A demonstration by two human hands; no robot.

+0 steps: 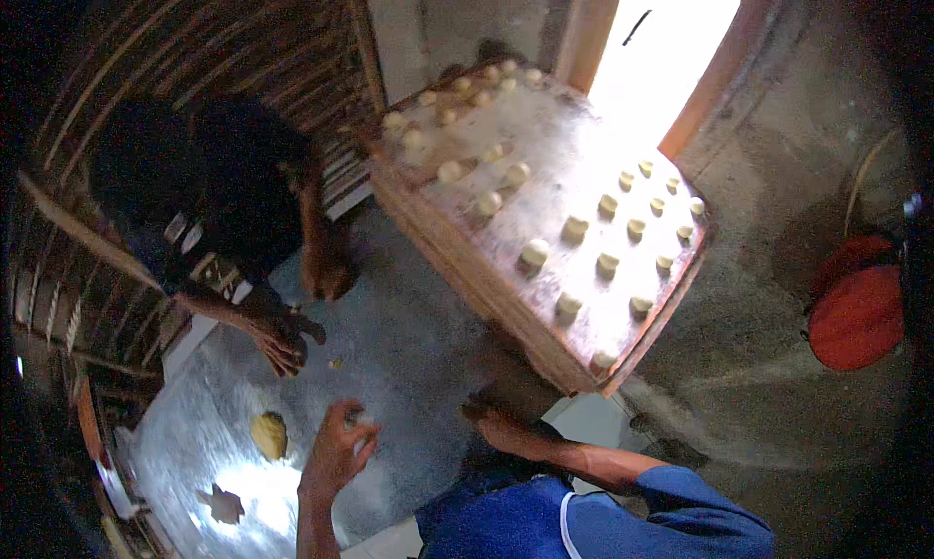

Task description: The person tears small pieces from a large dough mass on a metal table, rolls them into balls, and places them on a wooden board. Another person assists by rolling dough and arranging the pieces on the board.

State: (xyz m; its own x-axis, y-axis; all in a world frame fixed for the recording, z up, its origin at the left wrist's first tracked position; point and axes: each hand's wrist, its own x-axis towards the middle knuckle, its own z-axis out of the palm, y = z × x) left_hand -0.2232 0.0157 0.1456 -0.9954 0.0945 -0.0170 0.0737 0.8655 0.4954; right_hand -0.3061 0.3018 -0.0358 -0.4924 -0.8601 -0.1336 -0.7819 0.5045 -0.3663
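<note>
My left hand (334, 454) is raised over the grey metal-looking tabletop (409, 267), its fingers curled in. A small pale blur shows between the fingertips; I cannot make out what it is. Beyond that hand lies a small yellowish bit of dough (336, 363), and to its left sits a larger yellow dough lump (268, 434). My right hand (506, 431) is low at the tabletop's right side, beside the corner of the wooden board; shadow hides its fingers.
A thick wooden board (457, 223) on the right carries many pale dough balls (574, 229). Across at the left, another person's hands (280, 347) are over the tabletop. A dark flat shape (224, 504) shows in the glare. Slatted wood stands behind; a red object (856, 311) is far right.
</note>
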